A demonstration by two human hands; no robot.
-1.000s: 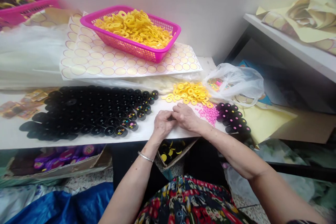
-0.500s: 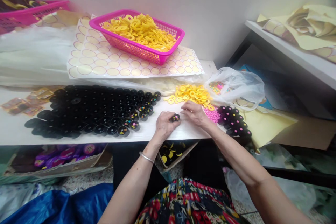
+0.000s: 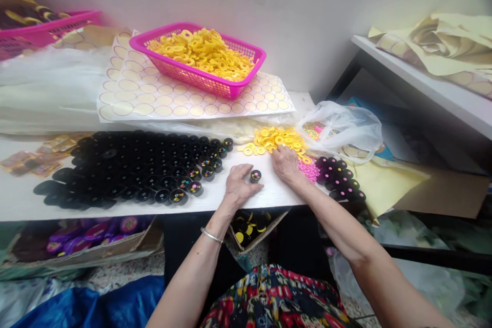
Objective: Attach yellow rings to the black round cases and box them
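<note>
White laminate forms the table (image 3: pixel 23 202), its left end and far corner lost under a hazy heap of clear plastic (image 3: pixel 46 87) whose contents cannot be made out. Below the front edge a cardboard box (image 3: pixel 92 246) shows only blurred purple shapes, and a smaller box between the arms holds black and yellow pieces half in shadow. A broad block of black cups (image 3: pixel 115 169) stands packed in rows on the table; most look dark and empty, and only those at the near right corner show coloured specks inside. Behind them lies a flat sheet of round stickers (image 3: pixel 154 100), partly covered by a pink lattice basket (image 3: pixel 246 82) heaped with yellow rings. A crumpled thin bag (image 3: pixel 346 125) hides most of its multicoloured beads. The right hand (image 3: pixel 286 164) lies palm down with fingers curled at the edge of the loose pile of yellow rings (image 3: pixel 274 138), touching them; whether it pinches one cannot be told. The left hand (image 3: pixel 238 187) rests loosely open on the table, its fingertips against a single small black cup (image 3: pixel 255 176) that stands upright between the two hands. A patch of tiny pink beads (image 3: pixel 310 170) sits just right of the right hand, beside a short cluster of pink-topped black cups (image 3: pixel 342 179).
</note>
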